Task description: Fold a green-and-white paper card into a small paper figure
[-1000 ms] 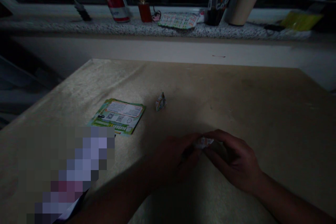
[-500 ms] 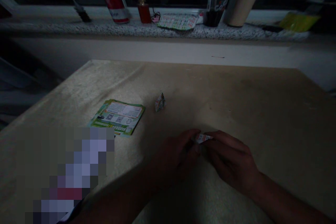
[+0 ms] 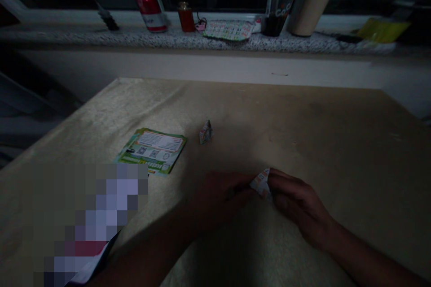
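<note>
Between my two hands is a small folded piece of printed paper [image 3: 261, 182], pale with orange and dark marks, its upper corner pointing up. My left hand [image 3: 224, 193] pinches its left edge; part of those fingers is in shadow. On the other side, my right hand [image 3: 299, 199] grips the right edge with fingers and thumb. A second small folded paper piece [image 3: 205, 133], with similar print, stands on the table beyond my left hand. Left of it lies a green and white printed packet [image 3: 155, 148], flat on the tabletop.
The beige table [image 3: 336, 143] reaches to the wall below a speckled windowsill [image 3: 128, 38]. On the sill are a red can [image 3: 150, 11], an orange bottle [image 3: 186, 18], a printed packet [image 3: 229, 29], a lidded cup [image 3: 278, 6] and a yellow packet [image 3: 384, 29]. A blurred-out patch covers the lower left.
The folded paper in my hands has turned upward and shows more of its printed face. My left fingers have shifted to its left edge; my right hand has moved slightly.
</note>
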### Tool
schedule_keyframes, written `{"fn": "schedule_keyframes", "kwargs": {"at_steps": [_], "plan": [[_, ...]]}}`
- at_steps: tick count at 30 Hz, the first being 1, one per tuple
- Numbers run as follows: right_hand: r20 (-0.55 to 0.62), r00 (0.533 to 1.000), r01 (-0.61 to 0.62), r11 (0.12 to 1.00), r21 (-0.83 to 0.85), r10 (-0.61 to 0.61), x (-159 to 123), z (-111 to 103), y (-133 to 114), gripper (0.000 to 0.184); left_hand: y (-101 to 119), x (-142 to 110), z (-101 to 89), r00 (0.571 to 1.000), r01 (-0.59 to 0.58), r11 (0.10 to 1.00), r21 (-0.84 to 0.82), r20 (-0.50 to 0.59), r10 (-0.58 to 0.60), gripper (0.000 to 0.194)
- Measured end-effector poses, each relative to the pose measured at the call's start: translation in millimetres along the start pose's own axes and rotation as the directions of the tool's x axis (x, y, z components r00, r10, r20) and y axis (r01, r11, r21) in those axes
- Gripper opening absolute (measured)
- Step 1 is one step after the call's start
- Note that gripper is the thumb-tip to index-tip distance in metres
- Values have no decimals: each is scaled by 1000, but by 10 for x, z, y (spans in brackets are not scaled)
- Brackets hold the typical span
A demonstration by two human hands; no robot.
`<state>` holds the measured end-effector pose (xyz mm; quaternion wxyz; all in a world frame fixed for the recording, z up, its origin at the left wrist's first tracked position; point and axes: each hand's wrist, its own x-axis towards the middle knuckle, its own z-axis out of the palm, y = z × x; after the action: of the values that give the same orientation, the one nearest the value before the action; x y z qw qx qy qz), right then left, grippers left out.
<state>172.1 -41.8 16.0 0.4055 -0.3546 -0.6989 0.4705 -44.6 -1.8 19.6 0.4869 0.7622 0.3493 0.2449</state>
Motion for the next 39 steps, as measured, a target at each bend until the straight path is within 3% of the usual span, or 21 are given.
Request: {"fn": "schedule_keyframes", "kwargs": {"at_steps": [4,7,10,12,14,17,22,28,31,34,37,39], "plan": [[11,999,-31,1000,0,31,-1,63,-4,7,-4,-3,48,988,147,984,-101,-23,-150,19],[-28,999,-33,997,-74,31,-7,88,24,4,0,-5,63,990,132,986,-104,-34,-136,18],[-30,999,9,980,-200,-15,-15,74,60,9,-5,-19,29,999,47,999,0,-11,-47,26],[10,999,51,961,-273,-51,-19,55,67,14,-14,-37,-12,998,-65,991,119,-3,66,49],[49,995,103,941,-323,-92,-21,38,57,18,-23,-56,-53,972,-236,934,268,47,232,55],[59,984,177,913,-368,-167,-24,19,37,16,-33,-71,-91,906,-420,823,383,124,404,43],[7,980,189,917,-351,-199,-36,11,64,21,-76,-66,-62,884,-441,798,411,45,465,16],[-161,962,157,933,-324,-218,-74,41,121,28,-83,-51,10,864,-452,833,320,-74,497,21],[-248,960,62,965,-255,-127,-108,67,145,34,-11,-47,14,901,-379,901,213,-136,411,25],[-270,961,1,976,-217,-61,-128,91,156,35,49,-50,27,952,-188,979,83,-230,202,44],[-285,958,-28,972,-235,-42,-137,112,161,32,34,-53,73,961,-54,990,-128,-277,17,58],[-295,955,-45,972,-229,-25,-144,127,169,32,-8,-55,113,959,9,968,-251,-271,-79,56]]}}
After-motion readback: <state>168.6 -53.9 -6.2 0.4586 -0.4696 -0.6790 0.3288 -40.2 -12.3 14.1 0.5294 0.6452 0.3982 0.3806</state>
